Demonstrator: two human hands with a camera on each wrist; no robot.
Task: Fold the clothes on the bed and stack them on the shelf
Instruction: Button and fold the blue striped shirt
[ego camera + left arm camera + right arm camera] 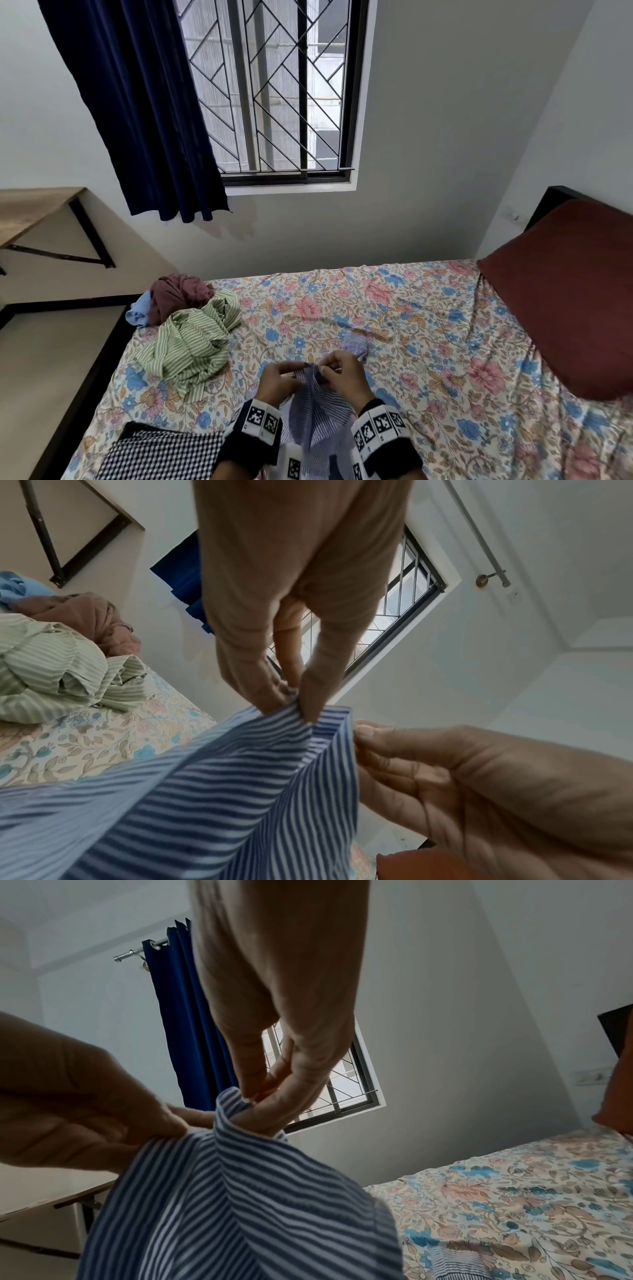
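2 hands pinch a blue-striped shirt above the bed.
Head view: left hand [279,378] and right hand [342,373] pinch the thin striped shirt [317,414], hanging lengthwise toward the person over the floral bed [411,325]. Left wrist view: fingertips [310,710] nip its edge. Right wrist view: soft folds drape downward.

A barred window [274,89] with a dark blue curtain [137,102] lights white walls above a wooden wall shelf [34,209] and a floral-sheeted bed [411,325] with a maroon pillow [565,291].
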